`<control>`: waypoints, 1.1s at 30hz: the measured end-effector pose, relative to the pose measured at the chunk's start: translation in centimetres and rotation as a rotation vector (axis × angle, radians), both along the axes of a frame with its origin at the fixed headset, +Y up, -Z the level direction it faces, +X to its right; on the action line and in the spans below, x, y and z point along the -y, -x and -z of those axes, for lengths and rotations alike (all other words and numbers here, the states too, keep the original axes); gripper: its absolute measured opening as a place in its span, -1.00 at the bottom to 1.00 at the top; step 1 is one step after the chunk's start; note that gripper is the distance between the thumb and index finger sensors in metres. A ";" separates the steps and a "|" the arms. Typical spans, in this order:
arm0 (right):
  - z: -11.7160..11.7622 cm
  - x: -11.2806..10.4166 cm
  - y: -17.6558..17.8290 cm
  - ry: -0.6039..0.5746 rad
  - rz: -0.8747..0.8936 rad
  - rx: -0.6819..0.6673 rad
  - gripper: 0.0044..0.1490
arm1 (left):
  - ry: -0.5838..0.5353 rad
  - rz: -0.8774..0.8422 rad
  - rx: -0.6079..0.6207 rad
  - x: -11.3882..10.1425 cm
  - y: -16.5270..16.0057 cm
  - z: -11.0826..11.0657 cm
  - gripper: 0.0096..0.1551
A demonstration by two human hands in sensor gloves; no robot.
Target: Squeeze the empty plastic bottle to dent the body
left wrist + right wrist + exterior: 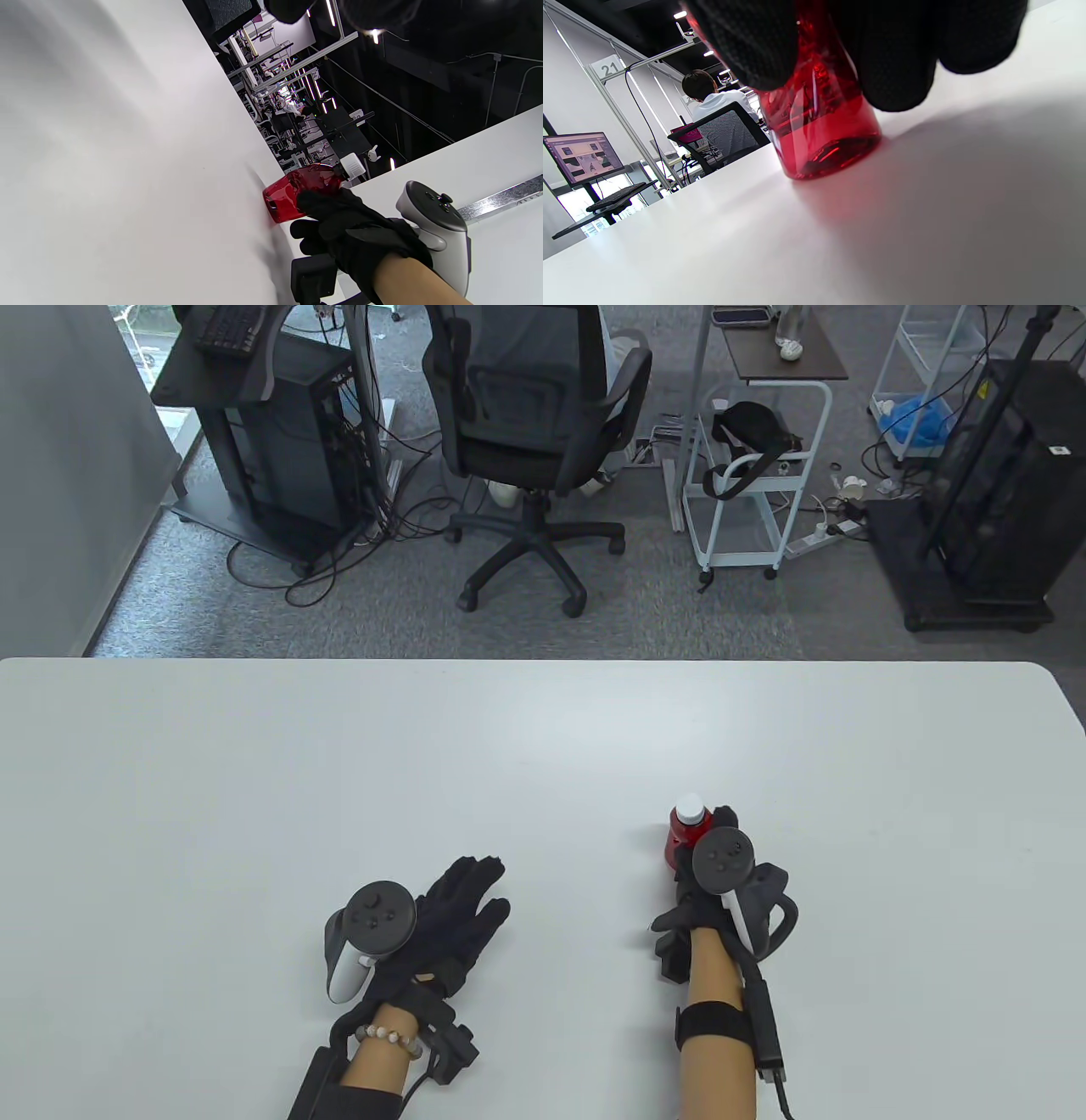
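Note:
A small red see-through plastic bottle (681, 833) with a white cap stands upright on the white table (543, 746), right of centre. My right hand (708, 869) wraps around its body and grips it; the tracker hides most of the hand. In the right wrist view my gloved fingers (895, 63) close around the bottle (827, 135), whose base rests on the table. The left wrist view shows the bottle (292, 192) with my right hand (339, 220) around it. My left hand (458, 912) rests flat on the table, fingers spread, well left of the bottle.
The table's far edge (543, 661) runs across the middle of the table view. Beyond it on the floor are an office chair (534, 432), a white cart (747, 475) and computer stands.

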State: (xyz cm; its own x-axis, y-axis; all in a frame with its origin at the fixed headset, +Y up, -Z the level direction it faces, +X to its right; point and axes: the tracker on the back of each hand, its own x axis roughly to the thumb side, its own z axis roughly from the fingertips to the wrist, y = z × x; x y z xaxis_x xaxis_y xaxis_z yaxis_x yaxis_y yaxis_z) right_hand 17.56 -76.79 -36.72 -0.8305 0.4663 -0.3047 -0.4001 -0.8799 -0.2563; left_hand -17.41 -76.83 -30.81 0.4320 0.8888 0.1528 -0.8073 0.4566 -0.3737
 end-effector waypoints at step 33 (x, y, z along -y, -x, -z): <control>-9.4 -6.9 6.8 -0.314 0.007 -0.419 0.11 | -0.083 0.102 0.056 -0.7 -1.6 -0.9 -0.16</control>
State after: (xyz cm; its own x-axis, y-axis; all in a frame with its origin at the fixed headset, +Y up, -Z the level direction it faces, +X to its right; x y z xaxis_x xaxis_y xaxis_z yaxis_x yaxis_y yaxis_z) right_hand 10.73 -69.90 -27.27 -0.8475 0.4879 0.2088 -0.5307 -0.7832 -0.3240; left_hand -15.81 -76.12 -29.94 0.5082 0.8240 0.2506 -0.7340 0.5666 -0.3745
